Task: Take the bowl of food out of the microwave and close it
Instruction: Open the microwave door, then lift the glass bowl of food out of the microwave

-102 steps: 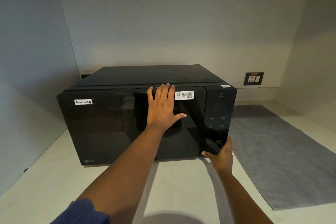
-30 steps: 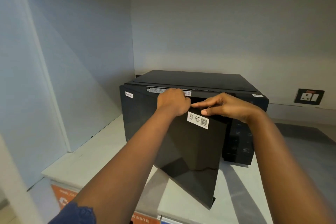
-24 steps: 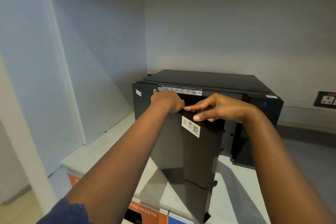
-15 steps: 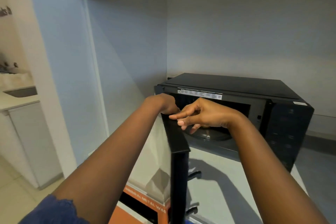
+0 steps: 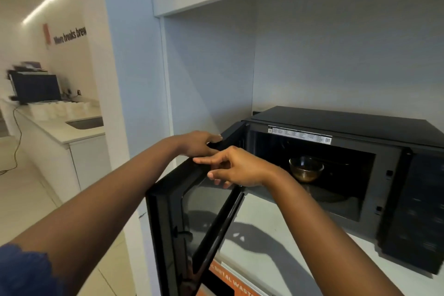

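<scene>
A black microwave (image 5: 336, 118) stands on a white counter in a wall niche. Its door (image 5: 182, 218) is swung wide to the left, past a right angle. Inside, a shiny metal bowl (image 5: 306, 168) sits on the turntable; its contents do not show. My left hand (image 5: 199, 143) grips the door's top edge. My right hand (image 5: 236, 168) hovers just right of it in front of the cavity, fingers loosely curled, index finger touching the door's top edge, holding nothing.
The white counter (image 5: 271, 243) runs in front of the microwave, with an orange waste label (image 5: 230, 281) below its edge. A white partition wall (image 5: 134, 79) stands close on the left. Beyond it are another counter with a sink (image 5: 85, 122) and a dark machine (image 5: 36, 86).
The door has swung from closed to wide open, with my left hand on its top edge. My view has turned left, and the bowl inside has come into sight.
</scene>
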Available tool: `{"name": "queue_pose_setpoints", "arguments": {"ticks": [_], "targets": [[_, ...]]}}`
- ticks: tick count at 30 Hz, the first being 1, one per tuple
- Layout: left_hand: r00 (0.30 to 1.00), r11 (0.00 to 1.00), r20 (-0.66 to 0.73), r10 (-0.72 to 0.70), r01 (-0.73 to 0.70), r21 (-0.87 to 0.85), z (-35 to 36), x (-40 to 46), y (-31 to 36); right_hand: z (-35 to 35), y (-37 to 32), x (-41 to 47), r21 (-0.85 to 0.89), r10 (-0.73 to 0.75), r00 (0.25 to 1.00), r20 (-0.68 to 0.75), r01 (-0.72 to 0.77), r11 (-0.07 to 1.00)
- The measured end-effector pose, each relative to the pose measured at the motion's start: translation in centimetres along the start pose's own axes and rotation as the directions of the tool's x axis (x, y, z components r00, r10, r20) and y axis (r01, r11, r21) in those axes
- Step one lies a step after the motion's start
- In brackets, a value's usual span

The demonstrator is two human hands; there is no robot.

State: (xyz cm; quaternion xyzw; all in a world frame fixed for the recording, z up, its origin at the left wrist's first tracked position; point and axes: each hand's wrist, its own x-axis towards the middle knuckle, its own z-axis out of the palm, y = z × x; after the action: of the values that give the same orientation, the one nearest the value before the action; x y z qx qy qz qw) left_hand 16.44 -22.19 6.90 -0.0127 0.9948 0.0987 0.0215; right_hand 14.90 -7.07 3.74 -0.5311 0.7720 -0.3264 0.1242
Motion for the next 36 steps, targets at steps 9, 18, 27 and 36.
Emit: {"name": "queue_pose_setpoints", "arguments": {"ticks": [9,18,27,36], "targets": [[0.999,0.970,0.024,-0.036,0.029,0.243,-0.9,0.3,0.3,1.0,0.2,0.5,-0.063,-0.083,0.995,0.047,0.086,0.994],[0.993,0.782,-0.087,-0.077,0.115,0.613,-0.4,2.6,6.2,0.3,7.2,-2.3,0.485,0.175,0.982,-0.070,-0.120,0.866],[0.996,0.998,-0.081,-0.046,0.042,-0.049,7.4,10.5,8.7,-0.1,15.4,-6.4,0.576,0.641,0.743,-0.194,-0.443,0.687],[0.952,0.648,-0.068,-0.299,0.151,-0.746,14.9,16.8,8.8,-1.2,21.2,-9.0,0.695,0.823,0.458,-0.337,-0.468,0.545]]}}
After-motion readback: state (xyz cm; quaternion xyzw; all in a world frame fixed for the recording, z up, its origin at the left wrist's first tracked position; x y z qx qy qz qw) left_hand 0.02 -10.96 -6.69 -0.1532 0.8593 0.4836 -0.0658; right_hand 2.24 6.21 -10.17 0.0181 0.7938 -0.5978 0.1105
